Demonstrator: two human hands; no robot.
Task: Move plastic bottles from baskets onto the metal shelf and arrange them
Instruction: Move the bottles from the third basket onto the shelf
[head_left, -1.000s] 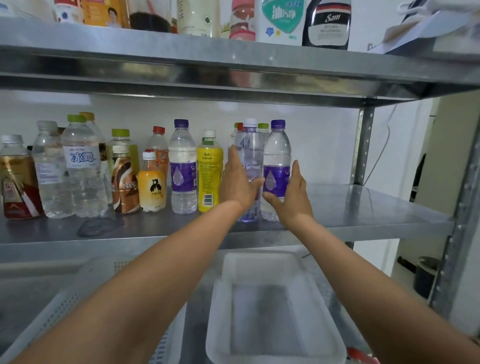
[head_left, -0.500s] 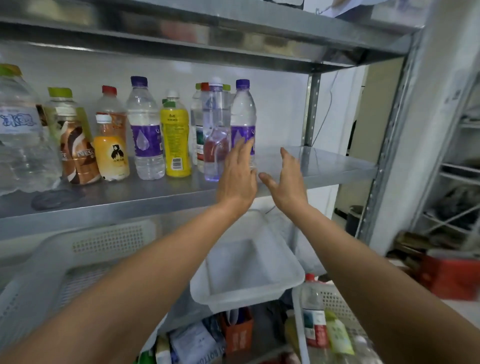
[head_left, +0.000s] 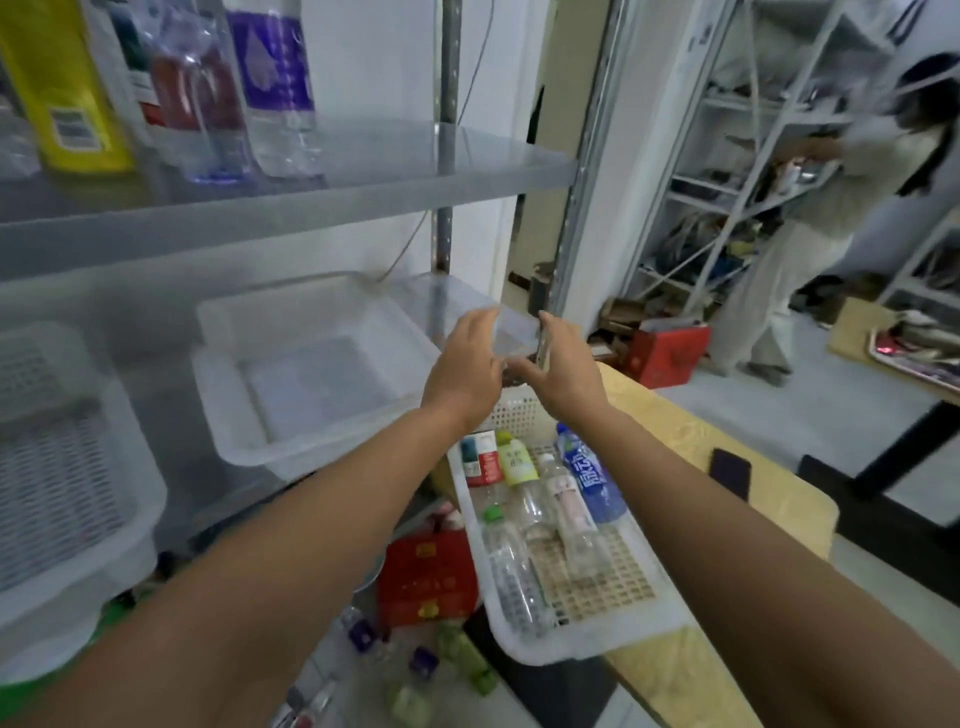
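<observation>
Two hands (head_left: 462, 364) (head_left: 558, 366), five bottles (head_left: 589, 480), one basket (head_left: 587, 644)

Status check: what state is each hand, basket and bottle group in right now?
Left hand: open, holding nothing.
Right hand: open, holding nothing.
Bottle basket: on the yellow table, several bottles lying flat inside.
Middle basket: on the lower shelf, no bottles visible in it.
Shelf bottles: standing upright on the metal shelf.
</observation>
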